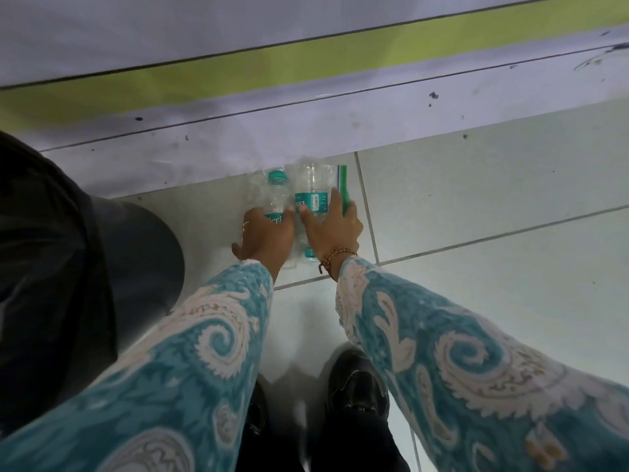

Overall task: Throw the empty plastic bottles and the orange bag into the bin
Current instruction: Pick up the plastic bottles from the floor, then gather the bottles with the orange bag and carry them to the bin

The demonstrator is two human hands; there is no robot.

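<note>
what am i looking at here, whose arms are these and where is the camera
There is one picture, taken by a camera on a person's head, looking down. The two arms in teal patterned sleeves are that person's own. The left hand and the right hand each press down on a clear plastic bottle lying on the pale tiled floor: one clear bottle with a teal cap and one clear bottle with a teal barcode label. A green-edged flat item lies beside them. The dark grey round bin stands left. No orange bag shows.

We note dim, cool light, motion blur along the wall (306,35), wide-angle bending at the edges
</note>
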